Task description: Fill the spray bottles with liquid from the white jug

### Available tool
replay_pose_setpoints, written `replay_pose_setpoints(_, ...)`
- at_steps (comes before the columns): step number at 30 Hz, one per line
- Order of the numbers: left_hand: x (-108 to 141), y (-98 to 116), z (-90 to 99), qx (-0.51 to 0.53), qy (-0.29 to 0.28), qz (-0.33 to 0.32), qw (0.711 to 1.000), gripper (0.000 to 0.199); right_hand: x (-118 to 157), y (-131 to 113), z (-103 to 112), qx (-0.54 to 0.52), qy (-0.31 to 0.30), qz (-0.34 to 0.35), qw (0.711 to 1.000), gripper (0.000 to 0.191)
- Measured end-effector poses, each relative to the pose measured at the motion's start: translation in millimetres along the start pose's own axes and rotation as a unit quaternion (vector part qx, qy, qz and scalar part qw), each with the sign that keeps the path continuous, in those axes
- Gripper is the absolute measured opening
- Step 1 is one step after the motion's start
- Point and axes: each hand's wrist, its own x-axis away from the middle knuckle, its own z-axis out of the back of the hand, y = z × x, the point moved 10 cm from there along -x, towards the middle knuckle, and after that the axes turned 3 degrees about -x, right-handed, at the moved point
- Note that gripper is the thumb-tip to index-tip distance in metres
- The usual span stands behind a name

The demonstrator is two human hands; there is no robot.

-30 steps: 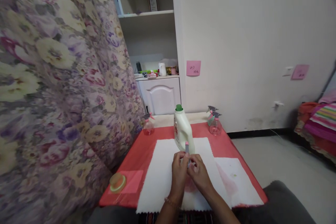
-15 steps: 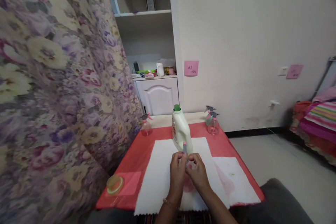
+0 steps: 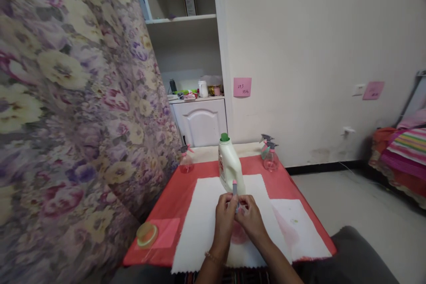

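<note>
Over the middle of the table, my left hand (image 3: 225, 208) and my right hand (image 3: 246, 211) meet with fingers closed around the grey-and-pink head of a spray bottle (image 3: 238, 230). Its grey nozzle, with a pink tip, points away from me above my thumbs. The clear, pinkish body shows between my wrists, partly covered by them. Just beyond my fingers stands a large pale green jug (image 3: 230, 162) with a green piece at its mouth. White cloth (image 3: 195, 226) lies beneath the jug and my hands.
A spray bottle (image 3: 186, 163) stands at the table's back left, and two more, including a pink one (image 3: 271, 162), at the back right. A round, yellowish tape roll (image 3: 147, 235) lies front left. A stained white sheet (image 3: 301, 228) covers the right side of the red tabletop (image 3: 166, 206).
</note>
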Motion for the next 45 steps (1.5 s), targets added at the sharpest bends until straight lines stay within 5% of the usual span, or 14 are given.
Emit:
replay_pose_setpoints(5, -1.6, -1.2, -0.6, -0.003, -0.003, -0.003, 1.0, 0.03, 1.7, -8.4, -7.8, -0.025, -0.054, 0.021, 0.998, 0.012)
replay_pose_setpoints(10, -2.5, -4.0, 0.8, -0.011, 0.002, -0.003, 1.0, 0.032, 0.5, -1.7, -3.2, -0.013, -0.013, 0.013, 1.0, 0.013)
replay_pose_setpoints(16, -4.1, -3.7, 0.4, -0.012, -0.002, -0.005, 1.0, 0.03, 1.4, -6.2, -9.2, -0.031, -0.058, 0.049, 0.997, 0.018)
replay_pose_setpoints(35, -3.8, -5.5, -2.9, 0.004, -0.012, 0.015, 1.0, 0.034, 4.1, -3.9, -4.0, 0.008, -0.016, 0.047, 0.999, 0.012)
replay_pose_setpoints(41, 6.0, -2.7, -7.2, 0.013, -0.05, 0.022, 0.998, 0.039, 31.9, 38.6, 2.0, 0.046, 0.016, -0.003, 0.999, 0.068)
replay_pose_setpoints(45, 11.8, -28.6, 4.5, 0.0, -0.075, 0.05, 0.996, 0.058, 59.4, 77.9, 7.8, 0.161, 0.001, 0.003, 0.987, 0.082)
